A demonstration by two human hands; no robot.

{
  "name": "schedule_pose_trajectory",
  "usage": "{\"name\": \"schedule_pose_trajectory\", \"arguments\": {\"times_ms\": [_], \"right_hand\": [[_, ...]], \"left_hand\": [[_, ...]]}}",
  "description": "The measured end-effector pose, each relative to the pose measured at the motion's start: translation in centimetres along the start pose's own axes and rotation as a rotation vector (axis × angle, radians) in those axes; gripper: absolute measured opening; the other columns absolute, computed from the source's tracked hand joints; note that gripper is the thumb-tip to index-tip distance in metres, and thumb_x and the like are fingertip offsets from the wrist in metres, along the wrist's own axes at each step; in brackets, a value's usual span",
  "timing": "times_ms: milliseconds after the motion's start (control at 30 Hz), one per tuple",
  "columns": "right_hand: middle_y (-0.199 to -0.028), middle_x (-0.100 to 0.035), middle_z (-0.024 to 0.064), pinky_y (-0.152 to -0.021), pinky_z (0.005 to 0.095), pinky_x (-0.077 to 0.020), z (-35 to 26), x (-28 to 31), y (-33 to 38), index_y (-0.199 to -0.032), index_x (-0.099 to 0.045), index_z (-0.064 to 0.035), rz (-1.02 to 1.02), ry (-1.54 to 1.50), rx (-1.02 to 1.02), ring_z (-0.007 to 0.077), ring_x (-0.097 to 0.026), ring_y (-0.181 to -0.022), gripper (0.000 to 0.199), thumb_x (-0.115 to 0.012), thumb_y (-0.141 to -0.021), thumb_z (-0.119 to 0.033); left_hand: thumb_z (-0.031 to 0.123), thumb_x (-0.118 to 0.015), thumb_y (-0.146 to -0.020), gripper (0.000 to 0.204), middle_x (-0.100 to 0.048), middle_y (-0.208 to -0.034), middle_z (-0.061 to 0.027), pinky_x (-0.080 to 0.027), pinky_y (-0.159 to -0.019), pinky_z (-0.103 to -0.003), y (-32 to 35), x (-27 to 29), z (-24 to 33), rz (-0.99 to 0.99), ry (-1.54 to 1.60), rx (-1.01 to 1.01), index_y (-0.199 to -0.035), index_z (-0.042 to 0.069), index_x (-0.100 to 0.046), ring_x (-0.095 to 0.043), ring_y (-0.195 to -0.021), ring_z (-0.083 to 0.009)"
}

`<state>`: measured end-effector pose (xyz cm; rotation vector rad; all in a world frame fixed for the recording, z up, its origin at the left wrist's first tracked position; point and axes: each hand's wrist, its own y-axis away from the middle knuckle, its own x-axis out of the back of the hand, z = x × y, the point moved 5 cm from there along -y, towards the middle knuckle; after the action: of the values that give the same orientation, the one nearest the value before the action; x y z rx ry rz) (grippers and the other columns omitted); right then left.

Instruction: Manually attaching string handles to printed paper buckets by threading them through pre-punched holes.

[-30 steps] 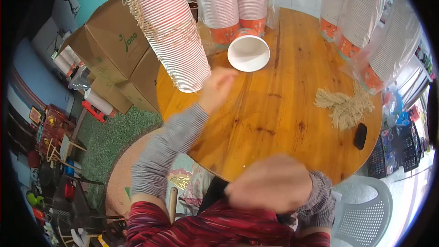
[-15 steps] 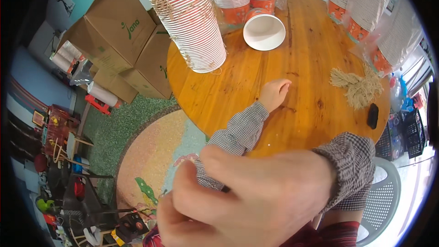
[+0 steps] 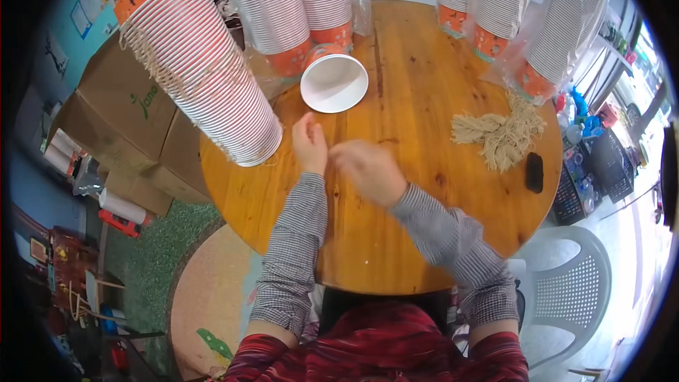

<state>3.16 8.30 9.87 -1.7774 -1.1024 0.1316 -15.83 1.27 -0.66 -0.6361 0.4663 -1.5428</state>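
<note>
Both my hands are over the round wooden table (image 3: 417, 247). My left hand (image 3: 310, 143) has its fingers curled closed, and whatever may be in them is hidden. To its right, close by, is my right hand (image 3: 371, 173), smeared by motion, so its fingers cannot be made out. Just beyond them a white paper bowl (image 3: 334, 83) with an orange outside lies on its side, its mouth toward me. At the left stands a tall stack of nested paper bowls (image 3: 212, 71), with beige strands clinging to it. A bundle of beige twine (image 3: 502, 131) lies at the right.
Bagged stacks of paper bowls stand at the back left (image 3: 265, 7) and back right (image 3: 559, 21). A small black object (image 3: 535, 172) lies by the right edge. Cardboard boxes (image 3: 127, 99) are left of the table; a grey plastic chair (image 3: 569, 290) and a black crate (image 3: 612, 170) are right.
My right hand has moved from close in front of the camera to over the table, beside my left hand. The view has shifted, so the bowls and table appear further left.
</note>
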Motion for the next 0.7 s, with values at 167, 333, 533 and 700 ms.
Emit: {"name": "schedule_pose_trajectory", "arguments": {"times_ms": [167,333,533,700], "right_hand": [[-0.086,-0.065,0.0105,-0.07,0.03,-0.0523,15.3,1.8,5.3,-0.106,-0.06,0.0001,0.189,-0.129,-0.763,0.0183,-0.065,-0.079,0.017,-0.055,-0.092,-0.006],[-0.085,-0.063,0.006,-0.069,0.0281,-0.0512,21.2,2.8,4.5,-0.108,-0.06,-0.0009,0.265,-0.228,-0.91,0.0119,-0.062,-0.077,0.019,-0.058,-0.092,-0.01],[-0.086,-0.063,0.0068,-0.072,0.0291,-0.0513,26.2,3.4,1.4,-0.114,-0.055,-0.0034,0.34,-0.138,-0.817,0.0147,-0.061,-0.077,0.032,-0.067,-0.086,-0.014],[-0.084,-0.061,0.0055,-0.071,0.0287,-0.0502,26.6,4.2,0.7,-0.108,-0.054,-0.0033,0.444,-0.095,-0.683,0.0142,-0.06,-0.077,0.03,-0.07,-0.084,-0.011]], "left_hand": [[0.007,-0.069,-0.082,0.038,-0.056,-0.102,-0.0108,-0.048,-0.076,-0.031,-3.9,-0.4,-3.2,0.077,-0.042,0.041,-0.117,-0.001,-0.055,-0.057,-0.083,-0.0186],[0.006,-0.071,-0.08,0.023,-0.057,-0.085,-0.0062,-0.047,-0.071,-0.028,-6.8,-2.0,-3.9,0.077,-0.161,0.121,-0.096,0.0,-0.056,-0.054,-0.074,-0.0154],[0.005,-0.067,-0.08,0.015,-0.056,-0.071,-0.0031,-0.047,-0.062,-0.028,-6.5,-3.5,-4.1,0.02,-0.257,0.118,-0.087,0.002,-0.054,-0.054,-0.063,-0.0138],[0.006,-0.067,-0.08,0.015,-0.054,-0.068,-0.0024,-0.046,-0.06,-0.026,-5.1,-5.4,-2.2,-0.087,-0.189,0.107,-0.085,0.003,-0.053,-0.053,-0.061,-0.0114]]}}
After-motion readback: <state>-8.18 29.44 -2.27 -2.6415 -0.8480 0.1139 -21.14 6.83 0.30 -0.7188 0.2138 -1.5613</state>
